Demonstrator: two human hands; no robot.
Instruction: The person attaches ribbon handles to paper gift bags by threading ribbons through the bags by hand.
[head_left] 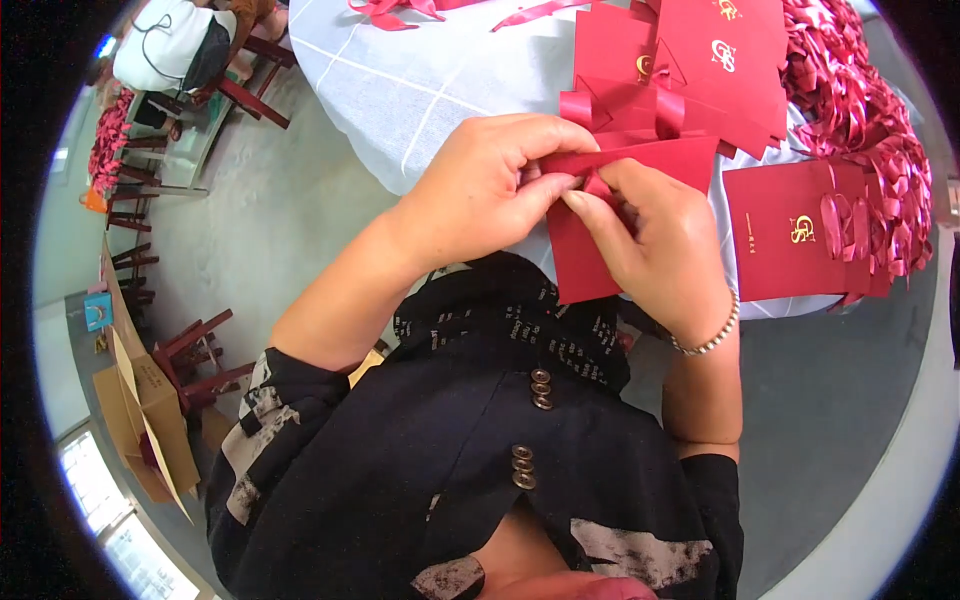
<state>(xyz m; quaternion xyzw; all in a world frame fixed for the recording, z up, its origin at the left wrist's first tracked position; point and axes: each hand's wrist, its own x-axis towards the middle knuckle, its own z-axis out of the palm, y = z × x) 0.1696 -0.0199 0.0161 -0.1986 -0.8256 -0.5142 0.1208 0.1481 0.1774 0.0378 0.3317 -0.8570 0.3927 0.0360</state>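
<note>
A red paper gift bag [583, 262] lies at the near edge of the table, under my hands. At its top, a red satin ribbon [597, 186] is bunched between my fingertips. My left hand [497, 185] pinches the ribbon from the left, with thumb and forefinger close together. From the right, my right hand [662, 232] grips it between thumb and curled fingers, its thumb tip touching the left one. My fingers hide part of the ribbon, so I cannot tell whether it is knotted. Just beyond, a wide ribbon loop [669, 112] stands up on another red bag.
More red bags [715, 95] overlap at the back, and others [780, 225] lie to the right beside a heap of ribbons [870, 120]. The pale blue tablecloth [400, 95] has white lines. Wooden stools [195, 365] and an opened cardboard box [150, 420] stand at left.
</note>
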